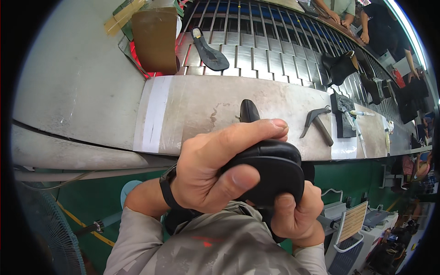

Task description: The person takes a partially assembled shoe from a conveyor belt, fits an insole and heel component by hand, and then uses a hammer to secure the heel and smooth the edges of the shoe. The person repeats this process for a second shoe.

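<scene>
In front of my body I hold a black shoe (275,181) with its smooth black sole turned up toward me. My left hand (211,169), with a dark band at the wrist, wraps the shoe from the left; its thumb lies by the sole and its fingers reach over the far side. From the lower right, my right hand (298,213) grips the sole's near edge, thumb on top. Beyond my left fingers a rounded black piece (249,111) shows over the bench; whether it belongs to the held shoe, I cannot tell.
The bench (197,110) bears pincers (316,123), a black block (343,114) and several pen-like tools (360,133). A loose black sole (210,51) lies on the slatted conveyor (256,55); black boots (341,68) stand farther right. A fan (46,233) is at lower left. Co-workers' hands (339,18) show beyond.
</scene>
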`<action>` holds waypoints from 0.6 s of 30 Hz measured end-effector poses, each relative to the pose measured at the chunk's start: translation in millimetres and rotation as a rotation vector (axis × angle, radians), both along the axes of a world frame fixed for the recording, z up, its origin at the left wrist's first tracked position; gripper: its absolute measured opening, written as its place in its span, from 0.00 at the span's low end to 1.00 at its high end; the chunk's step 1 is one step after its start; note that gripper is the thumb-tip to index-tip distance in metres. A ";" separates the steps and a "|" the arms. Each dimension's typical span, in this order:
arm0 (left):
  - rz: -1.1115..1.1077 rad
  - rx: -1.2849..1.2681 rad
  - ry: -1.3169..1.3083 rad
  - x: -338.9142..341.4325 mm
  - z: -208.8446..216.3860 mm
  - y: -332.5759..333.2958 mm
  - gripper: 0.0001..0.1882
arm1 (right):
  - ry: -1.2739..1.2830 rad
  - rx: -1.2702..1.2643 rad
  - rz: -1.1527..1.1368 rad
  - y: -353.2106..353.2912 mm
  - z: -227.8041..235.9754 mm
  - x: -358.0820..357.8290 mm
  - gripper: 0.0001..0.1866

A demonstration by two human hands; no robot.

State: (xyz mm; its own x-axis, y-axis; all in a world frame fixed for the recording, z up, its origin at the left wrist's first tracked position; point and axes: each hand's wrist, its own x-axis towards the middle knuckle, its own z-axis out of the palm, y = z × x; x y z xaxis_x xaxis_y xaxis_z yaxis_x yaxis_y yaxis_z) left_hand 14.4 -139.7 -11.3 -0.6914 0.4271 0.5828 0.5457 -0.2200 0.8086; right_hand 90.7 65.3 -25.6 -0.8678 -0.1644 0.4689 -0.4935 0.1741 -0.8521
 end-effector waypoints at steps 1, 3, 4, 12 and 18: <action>0.015 0.008 0.069 -2.6 -3.2 0.7 0.31 | -0.042 0.022 -0.002 -0.5 2.7 -0.9 0.11; 0.028 0.012 0.139 -5.5 -2.4 -1.1 0.29 | -0.065 0.009 -0.007 -5.6 7.4 -1.9 0.11; 0.044 -0.025 0.157 -6.2 0.2 -3.7 0.28 | -0.092 0.000 -0.011 -7.4 9.4 -2.0 0.11; 0.078 -0.077 0.216 -8.7 5.0 -7.6 0.25 | -0.122 0.029 0.020 -8.7 7.5 -2.5 0.11; 0.108 -0.119 0.288 -11.9 15.3 -6.2 0.20 | -0.088 0.032 0.005 -11.2 12.9 -7.0 0.11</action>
State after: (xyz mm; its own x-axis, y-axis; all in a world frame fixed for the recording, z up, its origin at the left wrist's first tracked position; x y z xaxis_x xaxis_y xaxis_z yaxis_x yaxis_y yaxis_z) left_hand 2.5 -145.9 4.1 -0.5502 0.4373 0.7114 0.7709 -0.0616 0.6340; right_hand 83.7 54.2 -12.8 -0.9048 -0.1823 0.3849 -0.4174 0.2000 -0.8864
